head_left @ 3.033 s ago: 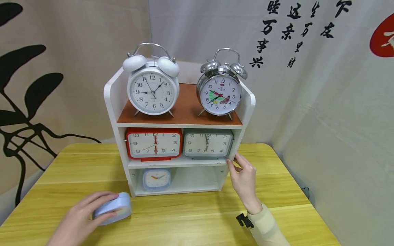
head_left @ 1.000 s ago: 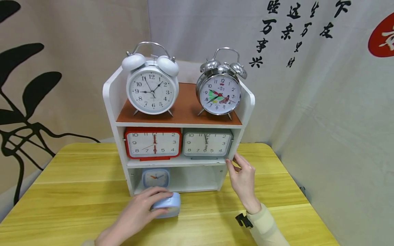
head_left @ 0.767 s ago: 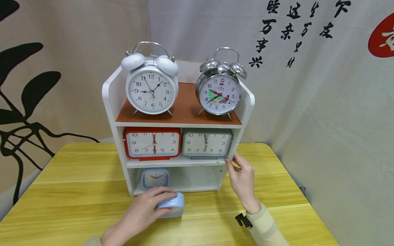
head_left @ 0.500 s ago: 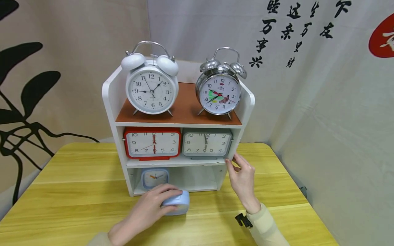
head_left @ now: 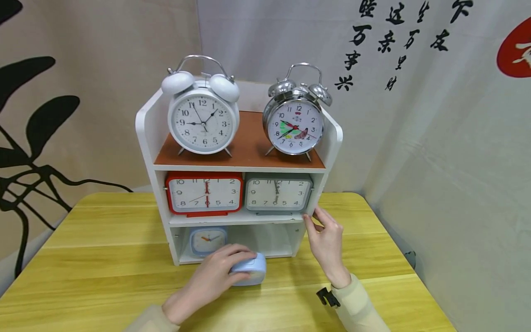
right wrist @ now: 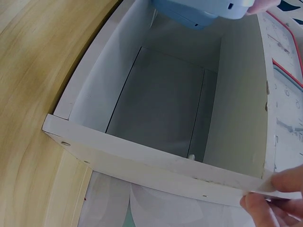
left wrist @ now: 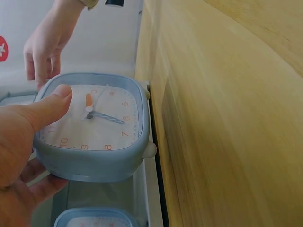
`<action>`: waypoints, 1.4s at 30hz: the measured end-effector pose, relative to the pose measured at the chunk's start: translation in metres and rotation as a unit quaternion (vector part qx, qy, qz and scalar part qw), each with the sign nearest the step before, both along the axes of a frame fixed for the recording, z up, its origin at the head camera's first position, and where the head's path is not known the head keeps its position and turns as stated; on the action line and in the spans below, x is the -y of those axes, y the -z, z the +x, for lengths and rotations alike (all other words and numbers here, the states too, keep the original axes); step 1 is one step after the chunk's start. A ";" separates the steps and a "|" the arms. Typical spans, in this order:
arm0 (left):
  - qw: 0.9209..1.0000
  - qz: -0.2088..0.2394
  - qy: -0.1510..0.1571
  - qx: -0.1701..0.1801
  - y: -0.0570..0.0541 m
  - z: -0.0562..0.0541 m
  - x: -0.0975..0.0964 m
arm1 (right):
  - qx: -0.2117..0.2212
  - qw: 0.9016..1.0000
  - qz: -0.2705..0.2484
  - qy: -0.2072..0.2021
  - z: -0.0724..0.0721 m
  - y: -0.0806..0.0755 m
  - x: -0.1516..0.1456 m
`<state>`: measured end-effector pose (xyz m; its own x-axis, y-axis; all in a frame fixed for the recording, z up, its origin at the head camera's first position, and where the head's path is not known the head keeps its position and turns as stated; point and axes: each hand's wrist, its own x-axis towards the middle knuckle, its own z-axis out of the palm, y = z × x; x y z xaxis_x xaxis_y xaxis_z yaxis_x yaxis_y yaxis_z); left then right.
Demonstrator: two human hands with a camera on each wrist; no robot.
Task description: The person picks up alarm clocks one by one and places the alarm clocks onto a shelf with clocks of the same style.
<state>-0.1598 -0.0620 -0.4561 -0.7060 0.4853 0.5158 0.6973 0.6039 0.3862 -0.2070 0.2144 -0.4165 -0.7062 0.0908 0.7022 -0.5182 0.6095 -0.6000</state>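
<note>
My left hand (head_left: pixel 217 274) grips a light-blue alarm clock (left wrist: pixel 94 123) between thumb and fingers, just in front of the shelf's bottom compartment. The left wrist view shows its white dial, an orange hand and small feet along one edge. A similar small blue clock (head_left: pixel 208 240) stands at the left inside that compartment, partly behind my left hand. My right hand (head_left: pixel 325 242) pinches the right side panel's front edge of the white shelf (head_left: pixel 249 221), near the middle board. In the right wrist view the held clock's underside (right wrist: pixel 189 10) shows at the top, over the compartment's bare right part (right wrist: pixel 161 99).
A red clock (head_left: pixel 205 193) and a grey-green clock (head_left: pixel 278 193) fill the middle level. On the brown top board stand a white twin-bell clock (head_left: pixel 203 120) and a silver twin-bell clock (head_left: pixel 295 124). The shelf rests on a wooden table (head_left: pixel 103 258) before a printed curtain (head_left: pixel 415 138).
My left hand has carried the blue clock rightward from beside the shelf's left end to the front of the bottom compartment, rising slightly most recently. My right hand keeps its place on the shelf.
</note>
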 end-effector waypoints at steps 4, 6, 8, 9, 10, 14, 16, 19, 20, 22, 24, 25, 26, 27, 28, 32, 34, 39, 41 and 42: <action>1.000 0.006 0.011 -0.006 0.000 -0.005 -0.007 | -0.002 1.000 0.001 0.000 0.000 -0.001 0.000; 1.000 0.009 0.012 -0.003 -0.001 -0.007 -0.011 | -0.002 1.000 0.002 0.001 0.000 -0.001 -0.001; 1.000 0.011 0.011 0.001 -0.003 -0.009 -0.015 | -0.001 1.000 0.001 0.001 -0.001 -0.001 -0.001; 1.000 0.012 0.008 0.006 -0.004 -0.011 -0.017 | -0.001 1.000 -0.001 0.000 -0.001 -0.001 -0.001; 1.000 0.014 0.006 0.009 -0.004 -0.012 -0.019 | 0.000 1.000 -0.002 -0.001 -0.001 -0.001 -0.001; 1.000 0.026 -0.001 0.013 -0.005 -0.017 -0.024 | 0.008 1.000 -0.004 -0.001 0.000 0.000 0.000; 0.999 0.034 -0.003 0.010 -0.004 -0.020 -0.026 | 0.012 1.000 -0.004 -0.001 0.000 0.001 0.001; 0.999 0.038 -0.010 0.009 -0.002 -0.024 -0.030 | 0.012 1.000 -0.006 0.000 0.001 0.001 0.001; 0.999 0.040 -0.012 0.011 -0.001 -0.025 -0.032 | 0.011 1.000 -0.006 0.000 0.002 0.001 0.001; 0.999 0.042 -0.016 0.016 -0.001 -0.028 -0.035 | 0.007 1.000 -0.005 0.003 0.002 0.001 0.000; 0.999 0.045 -0.018 0.021 -0.001 -0.031 -0.038 | 0.003 1.000 -0.004 0.005 0.002 0.000 0.000; 0.998 0.047 -0.019 0.023 -0.002 -0.033 -0.039 | 0.001 1.000 -0.002 0.006 0.001 0.000 0.000; 0.998 0.049 -0.019 0.023 -0.003 -0.035 -0.040 | 0.001 1.000 -0.001 0.005 0.001 0.000 0.000; 0.998 0.049 -0.020 0.023 -0.004 -0.036 -0.041 | 0.000 1.000 0.000 0.004 0.001 0.000 0.000; 0.998 0.049 -0.021 0.024 -0.005 -0.038 -0.042 | 0.000 1.000 -0.001 0.002 0.000 0.000 0.000; 0.998 0.044 -0.021 0.034 -0.007 -0.044 -0.046 | -0.001 1.000 -0.002 0.001 0.000 0.000 0.000; 0.998 0.044 -0.018 0.040 -0.007 -0.046 -0.048 | -0.003 1.000 -0.004 0.002 0.000 -0.001 0.000; 0.997 0.052 -0.015 0.049 -0.006 -0.052 -0.053 | -0.003 1.000 -0.001 0.007 0.001 -0.003 0.002; 0.997 0.050 -0.018 0.055 -0.005 -0.054 -0.054 | -0.003 1.000 0.003 0.008 0.002 -0.002 0.002; 0.997 0.049 -0.018 0.059 -0.004 -0.055 -0.054 | -0.003 1.000 0.003 0.008 0.002 -0.002 0.002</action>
